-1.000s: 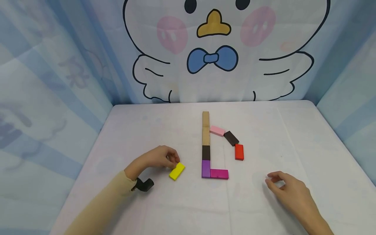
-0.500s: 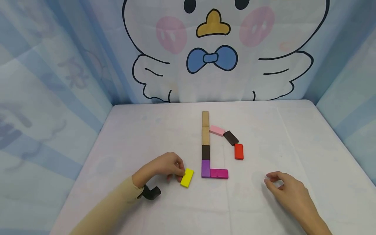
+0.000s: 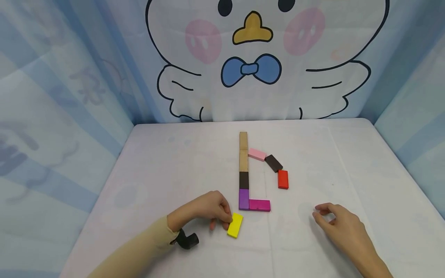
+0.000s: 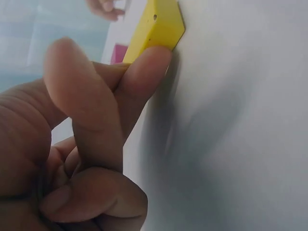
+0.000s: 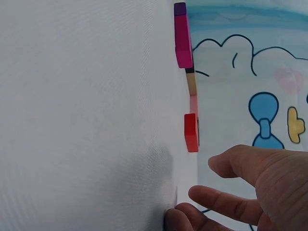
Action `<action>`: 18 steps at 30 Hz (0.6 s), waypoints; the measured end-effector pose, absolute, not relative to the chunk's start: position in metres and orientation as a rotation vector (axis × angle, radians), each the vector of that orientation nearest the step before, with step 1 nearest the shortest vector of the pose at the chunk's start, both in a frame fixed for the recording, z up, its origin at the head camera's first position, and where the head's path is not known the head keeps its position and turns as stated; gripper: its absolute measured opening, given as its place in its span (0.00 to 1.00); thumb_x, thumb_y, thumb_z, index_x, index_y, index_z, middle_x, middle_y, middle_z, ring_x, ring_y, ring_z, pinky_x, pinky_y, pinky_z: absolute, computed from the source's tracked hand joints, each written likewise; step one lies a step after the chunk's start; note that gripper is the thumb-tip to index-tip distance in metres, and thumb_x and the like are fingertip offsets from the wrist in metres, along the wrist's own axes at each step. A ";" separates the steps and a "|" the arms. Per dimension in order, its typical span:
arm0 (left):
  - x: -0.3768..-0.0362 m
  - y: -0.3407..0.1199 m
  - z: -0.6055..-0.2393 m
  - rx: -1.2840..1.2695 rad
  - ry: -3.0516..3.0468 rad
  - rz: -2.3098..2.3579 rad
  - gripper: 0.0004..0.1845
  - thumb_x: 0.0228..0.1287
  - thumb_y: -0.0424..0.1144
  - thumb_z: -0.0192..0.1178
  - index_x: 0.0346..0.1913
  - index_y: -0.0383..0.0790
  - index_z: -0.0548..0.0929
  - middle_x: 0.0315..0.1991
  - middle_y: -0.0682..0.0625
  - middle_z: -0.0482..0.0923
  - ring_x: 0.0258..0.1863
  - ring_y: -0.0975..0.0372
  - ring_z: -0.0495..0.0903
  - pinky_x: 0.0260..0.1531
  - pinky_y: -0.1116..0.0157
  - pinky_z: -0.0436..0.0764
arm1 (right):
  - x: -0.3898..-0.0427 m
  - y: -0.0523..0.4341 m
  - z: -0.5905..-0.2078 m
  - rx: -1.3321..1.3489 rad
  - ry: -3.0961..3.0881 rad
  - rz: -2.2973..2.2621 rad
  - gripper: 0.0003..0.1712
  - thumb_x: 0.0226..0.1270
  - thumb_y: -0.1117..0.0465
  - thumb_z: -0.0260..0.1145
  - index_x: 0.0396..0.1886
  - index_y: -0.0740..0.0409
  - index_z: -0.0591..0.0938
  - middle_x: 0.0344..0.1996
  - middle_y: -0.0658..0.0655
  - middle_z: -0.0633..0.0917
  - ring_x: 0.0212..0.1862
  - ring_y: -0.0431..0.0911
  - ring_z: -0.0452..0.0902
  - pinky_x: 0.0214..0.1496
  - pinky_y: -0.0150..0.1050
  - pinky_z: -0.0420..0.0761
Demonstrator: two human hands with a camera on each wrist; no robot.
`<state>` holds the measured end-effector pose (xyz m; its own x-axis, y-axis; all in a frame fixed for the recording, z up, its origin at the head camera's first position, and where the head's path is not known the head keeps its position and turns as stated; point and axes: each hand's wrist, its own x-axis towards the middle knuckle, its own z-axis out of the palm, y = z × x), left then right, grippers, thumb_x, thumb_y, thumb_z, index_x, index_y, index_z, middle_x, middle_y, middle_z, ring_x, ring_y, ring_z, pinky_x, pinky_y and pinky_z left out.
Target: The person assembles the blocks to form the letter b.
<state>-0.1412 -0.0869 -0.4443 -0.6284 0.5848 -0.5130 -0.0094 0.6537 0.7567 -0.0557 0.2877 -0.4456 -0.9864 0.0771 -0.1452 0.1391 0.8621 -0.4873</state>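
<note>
Just below-left of the purple block (image 3: 243, 199), left hand (image 3: 205, 213) pinches the yellow block (image 3: 235, 225) (long axis near-vertical); right hand (image 3: 342, 227) rests loosely curled, empty, farther off.

Legible text, labels, brands, numbers, signs: none. The coloured blocks (image 3: 244, 171), the table cover (image 3: 167, 162) and the cartoon backdrop (image 3: 252, 58) at the far side carry no readable markings.

Loose block (image 3: 235, 225) on table (image 3: 167, 162), front-left of block row (image 3: 243, 170), right of left hand (image 3: 205, 212).
</note>
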 end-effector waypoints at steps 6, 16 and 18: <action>-0.129 -0.069 -0.448 0.441 2.115 1.034 0.08 0.64 0.35 0.71 0.27 0.43 0.88 0.21 0.53 0.87 0.09 0.64 0.76 0.18 0.73 0.69 | -0.054 0.287 -0.446 0.172 2.916 -0.777 0.27 0.74 0.38 0.62 0.55 0.54 0.86 0.49 0.53 0.88 0.35 0.39 0.81 0.36 0.38 0.76; -0.116 -0.045 -0.450 0.476 2.150 1.191 0.06 0.65 0.36 0.71 0.39 0.37 0.91 0.24 0.55 0.88 0.15 0.61 0.85 0.23 0.75 0.73 | -0.053 0.282 -0.446 0.165 2.927 -0.745 0.28 0.69 0.39 0.68 0.56 0.53 0.86 0.50 0.54 0.87 0.36 0.40 0.79 0.37 0.38 0.76; -0.117 -0.046 -0.445 0.488 2.176 1.163 0.06 0.65 0.37 0.72 0.41 0.38 0.91 0.24 0.55 0.87 0.16 0.61 0.85 0.26 0.74 0.75 | -0.052 0.277 -0.444 0.163 2.921 -0.738 0.27 0.68 0.40 0.70 0.57 0.53 0.85 0.51 0.54 0.87 0.36 0.40 0.79 0.37 0.38 0.75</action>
